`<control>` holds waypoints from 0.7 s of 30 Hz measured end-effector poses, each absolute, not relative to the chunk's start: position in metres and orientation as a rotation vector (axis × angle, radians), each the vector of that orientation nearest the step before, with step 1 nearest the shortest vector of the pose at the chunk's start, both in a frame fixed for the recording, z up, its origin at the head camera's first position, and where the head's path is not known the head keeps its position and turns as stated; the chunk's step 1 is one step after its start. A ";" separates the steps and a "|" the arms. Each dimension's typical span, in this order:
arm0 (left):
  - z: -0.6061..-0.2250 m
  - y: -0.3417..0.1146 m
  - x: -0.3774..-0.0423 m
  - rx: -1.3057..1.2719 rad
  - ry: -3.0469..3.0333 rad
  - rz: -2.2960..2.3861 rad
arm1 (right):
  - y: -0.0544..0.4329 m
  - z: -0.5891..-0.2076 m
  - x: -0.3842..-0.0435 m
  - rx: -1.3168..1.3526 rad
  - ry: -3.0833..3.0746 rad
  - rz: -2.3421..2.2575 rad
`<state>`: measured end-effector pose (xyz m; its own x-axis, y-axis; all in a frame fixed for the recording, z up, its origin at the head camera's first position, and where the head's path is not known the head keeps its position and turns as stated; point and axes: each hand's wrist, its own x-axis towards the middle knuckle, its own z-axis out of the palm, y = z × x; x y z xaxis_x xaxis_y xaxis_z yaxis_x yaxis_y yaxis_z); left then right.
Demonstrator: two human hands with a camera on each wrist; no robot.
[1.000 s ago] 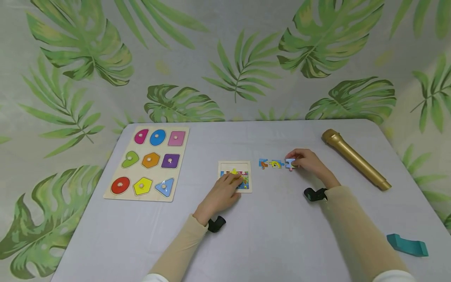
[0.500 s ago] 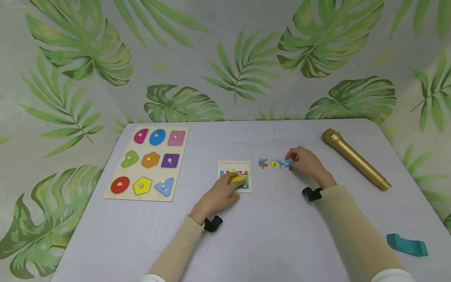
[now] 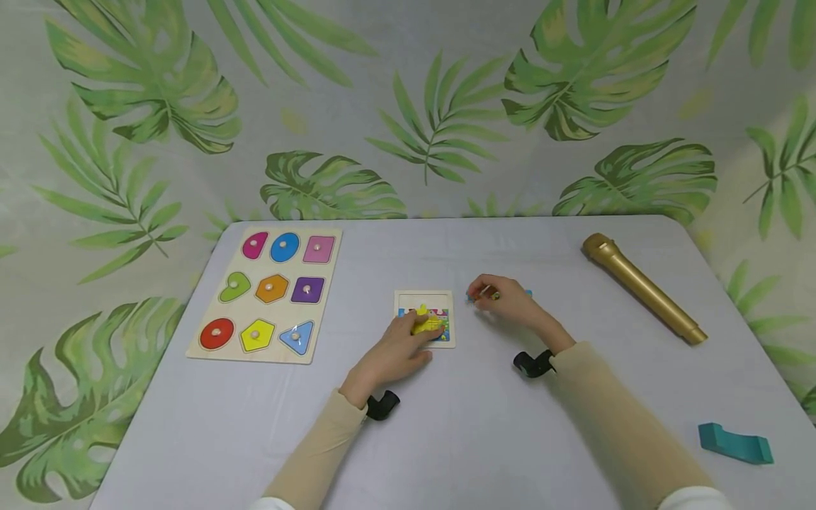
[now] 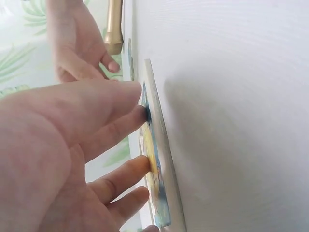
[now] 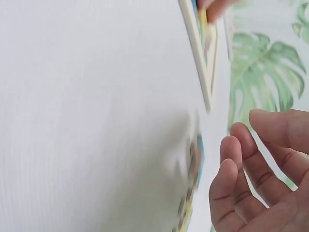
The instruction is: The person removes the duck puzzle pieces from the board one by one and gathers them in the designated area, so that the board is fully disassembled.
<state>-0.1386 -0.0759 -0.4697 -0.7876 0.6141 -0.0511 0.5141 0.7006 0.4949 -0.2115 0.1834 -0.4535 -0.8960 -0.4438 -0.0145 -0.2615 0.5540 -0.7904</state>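
My left hand [image 3: 395, 348] lies over a small square jigsaw puzzle in a wooden frame [image 3: 436, 299], its fingertips on the yellow part of the picture [image 3: 430, 324]. The left wrist view shows those fingers extended against the puzzle's face [image 4: 150, 150]. To the right of the frame, my right hand [image 3: 510, 301] hovers over a row of loose jigsaw pieces [image 3: 528, 292] and covers most of them. In the right wrist view its fingers are loosely bent with nothing between them, beside a blue and brown piece [image 5: 199, 154].
A wooden shape board [image 3: 287, 304] with colourful knobbed pieces lies at the left. A gold microphone [image 3: 644, 287] lies at the back right, and a teal curved block [image 3: 736, 444] near the right edge. Leaf-patterned cloth [image 3: 440, 127] hangs behind the white table.
My right hand has moved left along the row, from the rightmost loose piece to the leftmost one. The left hand has stayed on the puzzle, its fingers shifting slightly.
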 end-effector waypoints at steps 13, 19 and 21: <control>-0.465 -0.076 -0.135 0.912 2.760 0.626 | 0.136 -0.465 -0.205 -0.754 2.521 -1.201; -0.466 -0.075 -0.135 0.878 2.766 0.625 | 0.130 -0.464 -0.204 -0.741 2.553 -1.171; -0.465 -0.074 -0.135 0.874 2.767 0.624 | 0.129 -0.464 -0.205 -0.726 2.557 -1.179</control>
